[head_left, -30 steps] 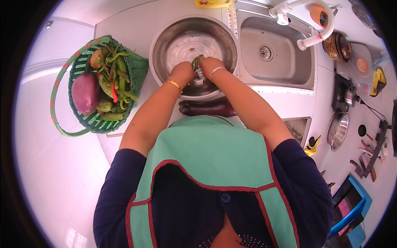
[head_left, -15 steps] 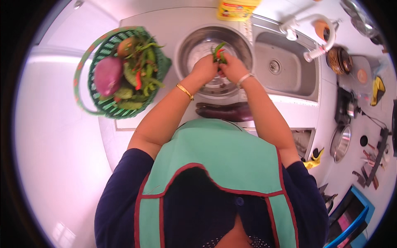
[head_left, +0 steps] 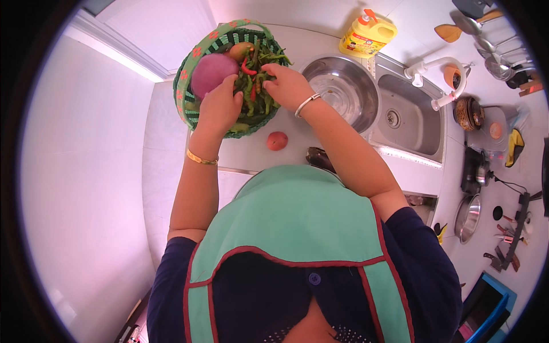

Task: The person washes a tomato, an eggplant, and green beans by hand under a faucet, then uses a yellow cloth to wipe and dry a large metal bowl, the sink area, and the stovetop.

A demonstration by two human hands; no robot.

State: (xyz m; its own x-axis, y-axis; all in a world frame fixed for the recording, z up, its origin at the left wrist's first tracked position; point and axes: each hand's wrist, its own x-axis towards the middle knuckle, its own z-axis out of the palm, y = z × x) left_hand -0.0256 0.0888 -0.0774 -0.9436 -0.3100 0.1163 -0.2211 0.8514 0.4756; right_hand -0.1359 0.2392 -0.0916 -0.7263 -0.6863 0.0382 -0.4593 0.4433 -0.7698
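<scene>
Both hands are at the green woven basket [head_left: 182, 94] on the counter, over a heap of green and red chili peppers [head_left: 264, 102]. My left hand [head_left: 222, 108] is at the basket's near side, beside a large purple round vegetable [head_left: 213, 73], its thumb and fingers apart at the peppers. My right hand [head_left: 290, 90] reaches over the right rim. Its thumb and forefinger are spread at the peppers, close to a curved red one [head_left: 247, 67]. Farther back in the basket lies an orange-brown vegetable [head_left: 242, 52]. The fingertips are partly lost among the peppers.
A steel basin [head_left: 369, 97] stands right of the basket, beside the sink [head_left: 409, 134] with its white faucet [head_left: 417, 73]. A tomato [head_left: 277, 140] and a dark eggplant [head_left: 318, 156] lie near the counter's front. Behind the basin is a yellow jug [head_left: 369, 37].
My hands have left the basin, where they held chili peppers, and moved left to the basket. The view has shifted. A tomato now shows on the counter.
</scene>
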